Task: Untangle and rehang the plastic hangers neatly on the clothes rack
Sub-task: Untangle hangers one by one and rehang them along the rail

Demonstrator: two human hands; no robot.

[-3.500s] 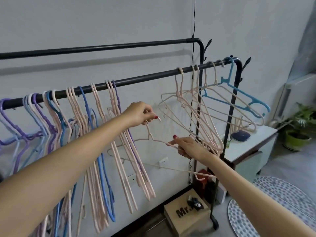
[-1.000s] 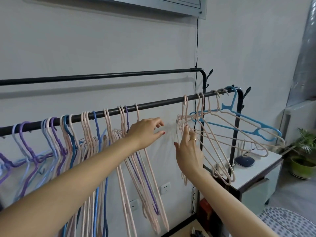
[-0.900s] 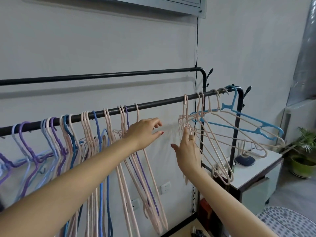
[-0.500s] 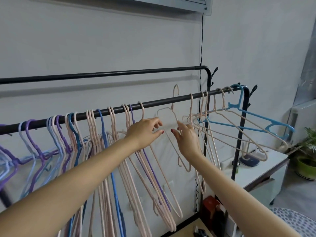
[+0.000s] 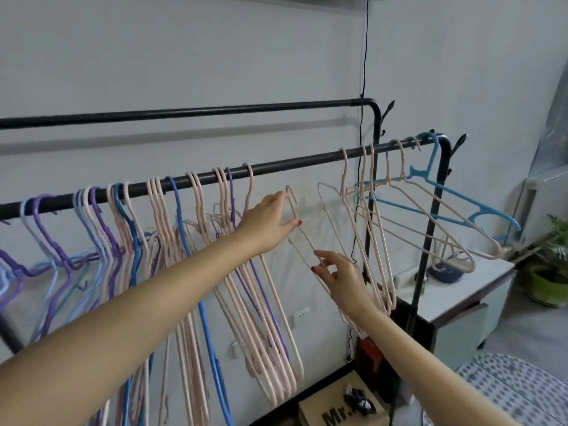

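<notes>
One pale pink hanger (image 5: 302, 238), tilted below the rail (image 5: 292, 162); both hands (image 5: 264, 219) pinch it.

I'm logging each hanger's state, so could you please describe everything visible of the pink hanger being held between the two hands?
The pink hanger is thin, pale and plastic-looking, with a hook on top and a slim frame. It is off the front rail, its hook free below it, tilted edge-on. The left hand holds it near the hook; the right hand pinches the frame lower down.
</notes>
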